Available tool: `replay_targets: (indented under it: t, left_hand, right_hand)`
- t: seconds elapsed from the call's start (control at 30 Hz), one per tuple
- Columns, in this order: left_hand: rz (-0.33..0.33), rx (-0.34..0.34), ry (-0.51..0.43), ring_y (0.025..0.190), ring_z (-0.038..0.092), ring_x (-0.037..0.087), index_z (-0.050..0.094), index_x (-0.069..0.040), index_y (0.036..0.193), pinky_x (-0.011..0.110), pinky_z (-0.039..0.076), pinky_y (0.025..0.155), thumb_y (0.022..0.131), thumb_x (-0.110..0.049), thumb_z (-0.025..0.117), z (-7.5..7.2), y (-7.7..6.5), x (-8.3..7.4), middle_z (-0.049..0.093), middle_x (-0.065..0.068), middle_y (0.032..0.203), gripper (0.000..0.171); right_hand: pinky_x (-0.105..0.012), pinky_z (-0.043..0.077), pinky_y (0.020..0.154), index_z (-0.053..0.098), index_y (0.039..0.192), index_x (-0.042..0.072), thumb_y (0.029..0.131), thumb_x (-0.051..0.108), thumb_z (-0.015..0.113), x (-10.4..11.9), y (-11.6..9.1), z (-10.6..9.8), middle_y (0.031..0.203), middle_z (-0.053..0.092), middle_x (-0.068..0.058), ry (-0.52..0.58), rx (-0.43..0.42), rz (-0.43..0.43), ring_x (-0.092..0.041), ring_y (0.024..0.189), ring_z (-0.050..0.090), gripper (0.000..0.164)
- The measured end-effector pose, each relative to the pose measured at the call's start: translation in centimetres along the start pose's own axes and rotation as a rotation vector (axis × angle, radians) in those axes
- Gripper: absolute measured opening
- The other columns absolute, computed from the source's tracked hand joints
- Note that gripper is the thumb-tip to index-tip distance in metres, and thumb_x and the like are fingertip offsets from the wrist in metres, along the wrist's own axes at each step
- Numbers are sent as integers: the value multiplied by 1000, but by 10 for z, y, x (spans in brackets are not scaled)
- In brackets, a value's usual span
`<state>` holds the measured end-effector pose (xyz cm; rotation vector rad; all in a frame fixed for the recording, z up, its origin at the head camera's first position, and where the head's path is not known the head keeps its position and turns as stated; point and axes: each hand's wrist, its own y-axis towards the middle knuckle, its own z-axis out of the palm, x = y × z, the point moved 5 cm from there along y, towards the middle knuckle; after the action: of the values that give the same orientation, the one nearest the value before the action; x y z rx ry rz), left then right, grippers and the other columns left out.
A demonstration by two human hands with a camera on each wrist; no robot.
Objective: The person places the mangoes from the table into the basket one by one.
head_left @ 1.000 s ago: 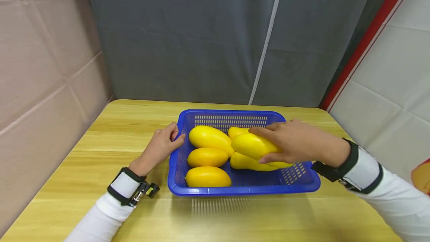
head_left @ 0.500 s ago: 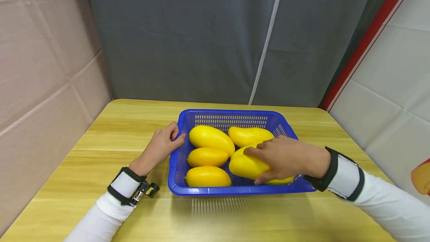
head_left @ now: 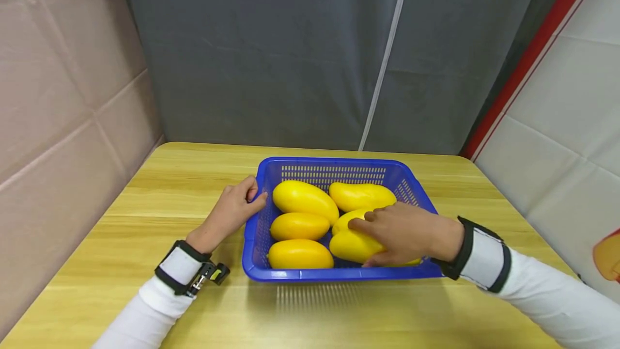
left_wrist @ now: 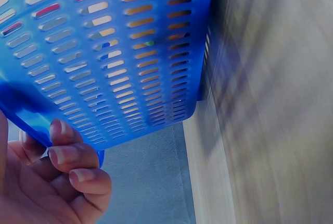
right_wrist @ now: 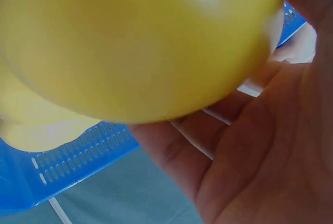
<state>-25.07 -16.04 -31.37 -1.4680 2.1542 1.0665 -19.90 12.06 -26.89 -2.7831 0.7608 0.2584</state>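
Note:
A blue plastic basket (head_left: 349,275) with slotted walls holds several yellow mangoes. My left hand (head_left: 236,208) grips its left rim, and the left wrist view shows the curled fingertips (left_wrist: 70,153) against the rim's edge. Inside the basket's front right part, my right hand (head_left: 404,233) holds a mango (head_left: 350,246), thumb at the near side and fingers over the far side. In the right wrist view this mango (right_wrist: 140,52) fills the upper part, against the fingers. Just behind it lies another mango (head_left: 345,221), partly hidden by the hand.
Three mangoes lie in the basket's left half, among them the front-left mango (head_left: 300,255). One more mango (head_left: 362,196) is at the back right. The basket stands on a wooden table (head_left: 194,176), with a grey curtain (head_left: 261,58) behind and pale sheets at both sides.
My right hand has lowered the mango from above the others to the basket's front right, uncovering the back-right mango. My left hand has stayed on the rim.

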Motion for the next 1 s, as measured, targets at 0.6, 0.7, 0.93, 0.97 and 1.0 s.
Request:
replay_targets:
  t: [0.6, 0.7, 0.93, 0.97, 1.0]
  left_hand:
    - [7, 5, -11, 48, 39, 17, 36, -12, 75, 23, 24, 43, 86, -24, 60, 2, -1, -2, 30, -1, 58, 29]
    - [12, 4, -9, 48, 39, 17, 36, -12, 75, 22, 23, 43, 87, -26, 59, 2, 0, -2, 30, -1, 59, 30]
    - [17, -4, -10, 47, 37, 17, 35, -11, 75, 23, 22, 43, 87, -25, 60, 0, 0, -2, 29, -1, 59, 30]
    - [18, -6, -11, 47, 37, 17, 35, -11, 75, 23, 22, 43, 87, -25, 60, 0, 0, -2, 29, -1, 59, 30]
    - [19, -6, -11, 47, 37, 17, 35, -11, 75, 23, 22, 43, 87, -25, 60, -1, 0, -1, 29, -1, 59, 30]
  right_hand:
    - [-33, 50, 70, 53, 123, 16, 84, 66, 43, -1, -8, 0, 103, 61, 0, 40, 11, 32, -13, 85, 55, 64]
    - [-32, 49, 66, 56, 118, 17, 82, 63, 49, -2, -15, -6, 96, 60, 2, 44, 7, 50, -12, 78, 53, 59]
    - [-28, 44, 59, 59, 114, 17, 78, 52, 62, -7, -26, -9, 85, 52, 5, 107, 47, 114, -10, 65, 44, 50]
    - [-28, 44, 59, 59, 114, 17, 78, 52, 62, -8, -26, -8, 84, 52, 5, 120, 53, 120, -10, 65, 44, 50]
    - [-28, 45, 60, 59, 115, 18, 78, 52, 62, -9, -25, -7, 84, 52, 5, 132, 59, 124, -10, 65, 44, 50]
